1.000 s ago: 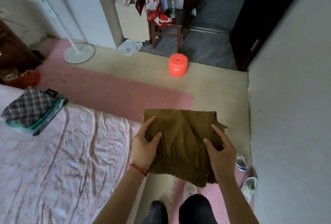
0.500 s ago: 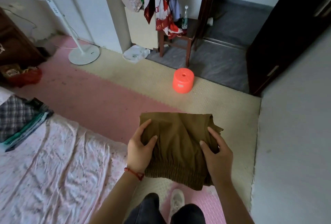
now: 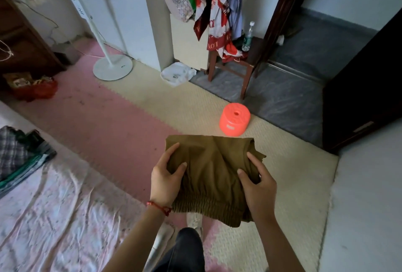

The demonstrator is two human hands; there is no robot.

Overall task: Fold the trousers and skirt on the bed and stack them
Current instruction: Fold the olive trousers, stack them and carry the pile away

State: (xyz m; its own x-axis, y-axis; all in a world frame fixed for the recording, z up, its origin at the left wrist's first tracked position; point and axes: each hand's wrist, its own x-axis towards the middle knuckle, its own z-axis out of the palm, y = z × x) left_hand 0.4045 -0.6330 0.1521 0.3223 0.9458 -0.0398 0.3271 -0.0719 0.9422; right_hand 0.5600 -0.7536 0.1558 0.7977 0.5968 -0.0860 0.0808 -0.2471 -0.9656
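Observation:
A folded olive-brown garment (image 3: 213, 169) with an elastic waistband hangs in the air over the floor, right of the bed. My left hand (image 3: 166, 179) grips its left edge, thumb on top. My right hand (image 3: 257, 187) grips its right edge the same way. The bed (image 3: 50, 217) with a pink flowered sheet fills the lower left. A stack of folded clothes (image 3: 20, 157), checked fabric on top, lies at the bed's far left edge.
An orange plastic stool (image 3: 234, 122) stands on the cream floor mat beyond the garment. A white fan stand (image 3: 112, 67) is at the back left, a wooden chair (image 3: 230, 62) draped with clothes at the back. A grey wall closes the right side.
The view has swung right and up, so the bed and the stack slid left in the frame. Both hands keep the same grip on the garment, held slightly higher.

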